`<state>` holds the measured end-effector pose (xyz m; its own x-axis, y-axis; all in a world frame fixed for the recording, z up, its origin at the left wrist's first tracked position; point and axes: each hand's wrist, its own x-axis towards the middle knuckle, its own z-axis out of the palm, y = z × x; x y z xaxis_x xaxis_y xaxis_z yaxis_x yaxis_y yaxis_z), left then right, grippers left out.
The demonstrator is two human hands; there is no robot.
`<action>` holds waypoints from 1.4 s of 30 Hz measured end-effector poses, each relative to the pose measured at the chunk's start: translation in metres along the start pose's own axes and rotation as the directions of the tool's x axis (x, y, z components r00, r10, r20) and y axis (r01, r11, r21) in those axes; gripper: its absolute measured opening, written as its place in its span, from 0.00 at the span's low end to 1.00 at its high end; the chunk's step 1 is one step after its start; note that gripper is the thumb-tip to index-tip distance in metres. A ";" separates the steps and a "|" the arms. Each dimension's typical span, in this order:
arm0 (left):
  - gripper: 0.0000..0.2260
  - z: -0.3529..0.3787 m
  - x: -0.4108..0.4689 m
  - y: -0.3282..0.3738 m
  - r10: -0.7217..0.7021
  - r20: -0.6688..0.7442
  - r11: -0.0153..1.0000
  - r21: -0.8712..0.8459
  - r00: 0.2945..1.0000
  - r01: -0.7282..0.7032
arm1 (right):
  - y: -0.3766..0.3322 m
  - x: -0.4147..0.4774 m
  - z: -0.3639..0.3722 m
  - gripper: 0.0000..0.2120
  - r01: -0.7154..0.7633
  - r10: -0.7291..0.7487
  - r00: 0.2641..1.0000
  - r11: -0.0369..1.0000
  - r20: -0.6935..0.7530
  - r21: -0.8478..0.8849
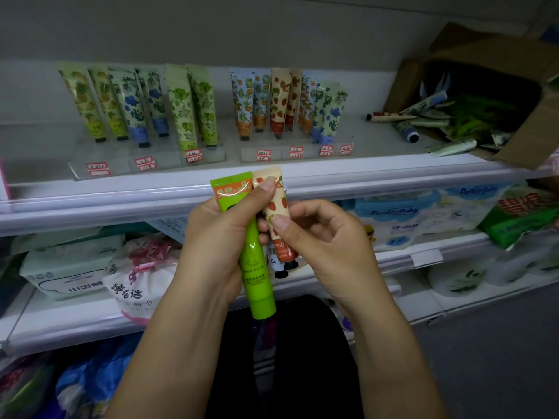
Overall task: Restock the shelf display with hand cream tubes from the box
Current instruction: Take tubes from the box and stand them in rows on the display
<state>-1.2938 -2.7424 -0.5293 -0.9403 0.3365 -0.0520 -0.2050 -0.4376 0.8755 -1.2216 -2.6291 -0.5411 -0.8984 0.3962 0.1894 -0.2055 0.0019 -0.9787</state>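
Closest to the lens, the left hand is wrapped around a green tube held cap down. Its crimped top carries an orange band with white Chinese characters that are too blurred to read. The left thumb reaches across onto the top of a strawberry tube just beside the green one. The right hand pinches this cream-coloured tube between thumb and curled fingers. Red strawberries are printed on it, and the letters "ING" show above its orange lower band. A second dark cap peeks out beside the strawberry tube's own, though what it belongs to cannot be told. Both tubes are held in front of the edge of the top shelf. On that shelf, two acrylic stands hold rows of floral hand cream tubes upright on their caps. Red-and-white price labels line the stand fronts, their figures too small to read. At the shelf's right end, a cardboard box lies on its side with loose tubes spilling from its mouth. On the shelf below sit soft packs, and a blue-and-white pack among them shows the word "Baby".
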 end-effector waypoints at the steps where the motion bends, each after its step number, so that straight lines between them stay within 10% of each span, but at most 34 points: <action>1: 0.05 0.001 0.000 0.001 0.011 -0.005 1.000 0.007 1.000 -0.011 | -0.002 0.001 0.000 0.08 -0.003 0.003 1.000 1.000 0.000 0.006; 17: 0.07 0.023 0.022 0.056 0.113 -0.105 0.994 0.004 0.988 -0.113 | -0.061 0.043 -0.011 0.18 -0.004 -0.007 0.997 0.989 -0.075 -0.146; 27: 0.08 0.044 0.049 0.084 0.242 -0.069 0.967 0.099 0.968 -0.235 | -0.103 0.092 -0.021 0.05 0.029 -0.053 0.988 0.987 -0.147 -0.159; 42: 0.07 0.047 0.087 0.097 0.250 -0.141 0.968 0.059 0.958 -0.244 | -0.127 0.176 -0.025 0.05 0.117 -0.155 0.988 0.749 -0.001 -0.652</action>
<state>-1.3831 -2.7163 -0.4264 -0.9902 0.0959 0.1011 0.0465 -0.4564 0.8885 -1.3442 -2.5370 -0.3854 -0.8556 0.3916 0.3384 -0.0060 0.6463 -0.7630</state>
